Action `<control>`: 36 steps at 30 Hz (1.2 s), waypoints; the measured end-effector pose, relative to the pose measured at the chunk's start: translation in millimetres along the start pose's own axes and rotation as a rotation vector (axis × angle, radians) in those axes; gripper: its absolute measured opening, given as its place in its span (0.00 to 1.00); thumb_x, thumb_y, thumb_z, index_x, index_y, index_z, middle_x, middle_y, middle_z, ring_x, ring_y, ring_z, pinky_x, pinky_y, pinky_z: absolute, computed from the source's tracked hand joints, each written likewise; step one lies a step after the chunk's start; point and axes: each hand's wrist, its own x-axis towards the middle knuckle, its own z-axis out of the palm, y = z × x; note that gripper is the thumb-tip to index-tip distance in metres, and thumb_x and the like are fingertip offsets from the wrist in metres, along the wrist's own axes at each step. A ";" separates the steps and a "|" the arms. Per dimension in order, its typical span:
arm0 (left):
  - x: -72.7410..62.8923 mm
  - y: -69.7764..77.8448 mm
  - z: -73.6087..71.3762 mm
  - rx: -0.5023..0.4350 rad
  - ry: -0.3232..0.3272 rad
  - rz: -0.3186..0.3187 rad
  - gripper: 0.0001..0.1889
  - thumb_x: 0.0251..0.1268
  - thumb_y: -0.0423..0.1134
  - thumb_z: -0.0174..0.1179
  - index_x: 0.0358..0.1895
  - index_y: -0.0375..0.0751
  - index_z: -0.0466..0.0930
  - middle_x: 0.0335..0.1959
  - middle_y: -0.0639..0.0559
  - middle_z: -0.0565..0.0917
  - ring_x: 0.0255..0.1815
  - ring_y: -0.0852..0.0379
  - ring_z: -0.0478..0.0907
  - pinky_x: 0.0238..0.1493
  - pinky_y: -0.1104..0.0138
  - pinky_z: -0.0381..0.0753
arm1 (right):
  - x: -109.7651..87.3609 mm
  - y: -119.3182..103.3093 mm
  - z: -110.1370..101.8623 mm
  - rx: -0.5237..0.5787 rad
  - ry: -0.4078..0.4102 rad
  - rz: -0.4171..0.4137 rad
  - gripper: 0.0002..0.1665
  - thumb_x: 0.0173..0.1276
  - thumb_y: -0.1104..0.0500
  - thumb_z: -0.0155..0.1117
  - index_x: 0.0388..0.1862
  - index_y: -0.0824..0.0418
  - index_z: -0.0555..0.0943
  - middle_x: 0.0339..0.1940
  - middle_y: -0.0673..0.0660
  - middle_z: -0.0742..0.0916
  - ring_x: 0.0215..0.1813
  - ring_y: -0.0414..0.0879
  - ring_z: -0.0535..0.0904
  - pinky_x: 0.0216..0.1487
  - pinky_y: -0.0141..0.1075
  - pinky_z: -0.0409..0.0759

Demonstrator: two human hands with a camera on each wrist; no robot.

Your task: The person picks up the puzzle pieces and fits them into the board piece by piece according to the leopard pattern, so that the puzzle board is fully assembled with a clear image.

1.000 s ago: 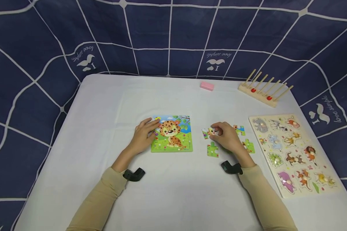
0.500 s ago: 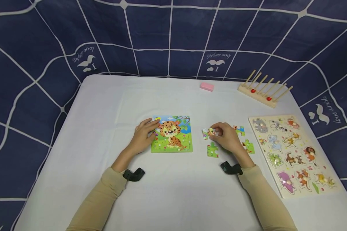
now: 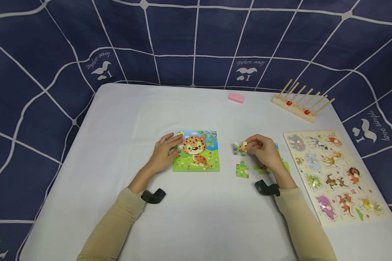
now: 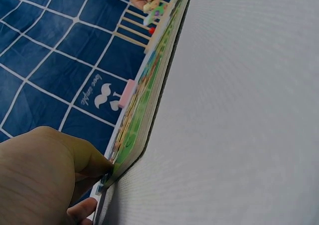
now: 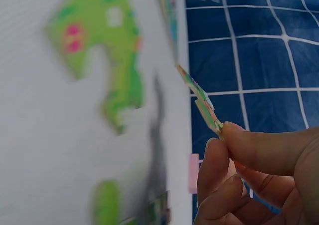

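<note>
My left hand [image 3: 163,153] rests at the left side of the square leopard jigsaw puzzle [image 3: 197,159], its fingers lying over the upper left edge. In the left wrist view the thumb touches the side of the puzzle board [image 4: 145,127] near a corner. My right hand [image 3: 265,150] pinches a jigsaw piece [image 3: 237,148] between thumb and fingertips, to the right of the board. The right wrist view shows this piece [image 5: 202,101] edge-on and tilted, held above the table. A green jigsaw piece [image 3: 242,169] lies just below it; several others lie partly hidden beneath the right hand.
A wooden board of animal shapes [image 3: 334,177] lies at the right. Behind it stands a wooden peg rack [image 3: 294,108] with red beads. A pink block [image 3: 236,98] sits near the white table's far edge. Dark blue gridded cloth [image 3: 170,40] surrounds the table.
My right hand has lifted and tilted the jigsaw piece, shifting slightly right. The left hand keeps its place on the puzzle board. The head view has shifted a little.
</note>
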 end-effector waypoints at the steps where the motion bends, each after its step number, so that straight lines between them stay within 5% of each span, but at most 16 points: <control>1: 0.1 0.4 0.1 -0.004 0.000 -0.001 0.24 0.67 0.32 0.52 0.66 0.35 0.71 0.72 0.46 0.70 0.77 0.44 0.54 0.70 0.45 0.53 | 0.2 -1.7 -1.4 0.028 -0.006 0.007 0.11 0.66 0.70 0.62 0.47 0.68 0.80 0.37 0.63 0.84 0.31 0.41 0.80 0.32 0.29 0.79; 7: 0.8 1.4 0.4 -0.008 0.006 -0.006 0.24 0.66 0.31 0.53 0.66 0.35 0.72 0.72 0.46 0.70 0.77 0.44 0.54 0.70 0.45 0.52 | 8.0 -20.2 8.1 0.137 -0.039 0.035 0.12 0.66 0.68 0.63 0.48 0.69 0.80 0.36 0.61 0.83 0.35 0.45 0.84 0.39 0.34 0.83; 17: 0.8 -0.3 0.7 -0.006 0.005 0.009 0.23 0.68 0.32 0.51 0.66 0.34 0.72 0.72 0.46 0.70 0.77 0.43 0.55 0.71 0.44 0.52 | 23.3 -63.2 62.8 0.132 -0.160 -0.010 0.10 0.65 0.66 0.66 0.45 0.66 0.83 0.33 0.60 0.86 0.35 0.53 0.83 0.38 0.36 0.80; 27: 2.0 -1.3 0.5 -0.031 0.017 -0.011 0.23 0.70 0.33 0.47 0.67 0.35 0.71 0.71 0.47 0.71 0.77 0.44 0.56 0.71 0.44 0.53 | 33.9 -92.0 110.1 0.131 -0.242 -0.065 0.09 0.65 0.66 0.66 0.44 0.67 0.83 0.32 0.60 0.87 0.31 0.50 0.85 0.31 0.32 0.80; 36: 0.6 1.6 -0.9 -0.032 0.024 -0.009 0.23 0.72 0.35 0.50 0.67 0.35 0.70 0.72 0.46 0.70 0.77 0.43 0.56 0.70 0.43 0.53 | 35.5 -98.7 126.3 0.123 -0.231 -0.109 0.08 0.64 0.67 0.66 0.42 0.68 0.83 0.30 0.60 0.86 0.27 0.45 0.83 0.27 0.31 0.79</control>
